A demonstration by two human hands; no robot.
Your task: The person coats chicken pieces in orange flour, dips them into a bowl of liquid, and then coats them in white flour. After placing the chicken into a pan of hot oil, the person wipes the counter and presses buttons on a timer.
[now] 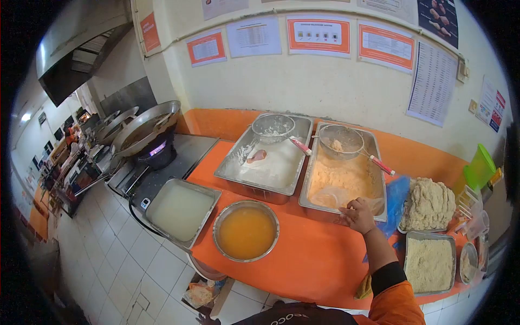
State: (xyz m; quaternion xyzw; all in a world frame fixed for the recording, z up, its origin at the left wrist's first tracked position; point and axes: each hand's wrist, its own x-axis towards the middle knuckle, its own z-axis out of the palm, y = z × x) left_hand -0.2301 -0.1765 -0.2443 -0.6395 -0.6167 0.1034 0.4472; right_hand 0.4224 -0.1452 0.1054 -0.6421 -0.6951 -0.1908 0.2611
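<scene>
Clear plastic piece [329, 196], right of centre in frame, lies in the near end of a metal tray of orange-tinted flour [345, 176]. Right hand [358, 215] at its near edge, fingers bent and bunched over the tray's front rim; contact point covered, can't tell from here if it's grasping the plastic or only touching. Dark finger-like shape at the bottom edge, left of centre, looks like the left hand [208, 319]; shadowed, can't tell its state.

Same tray, far end: a sieve [341, 139] with a red handle, some crumbs inside. Just left, upper centre, a tray of white flour [276, 162] with one raw-looking meat piece [257, 156] on the flour and another sieve [273, 125] at the far end.

Centre of frame, a round bowl of orange liquid [246, 230]; beside it to the left, a rectangular pan of cloudy liquid [180, 209]. Right side: blue plastic bag [399, 201], heaped pale coated pieces [429, 204], below them a tray of pale crumbs [430, 262].

Orange table [303, 244] under most of it. Upper left, a wok [146, 132] over a purple-blue flame. Printed sheets [318, 37] along the top wall.
</scene>
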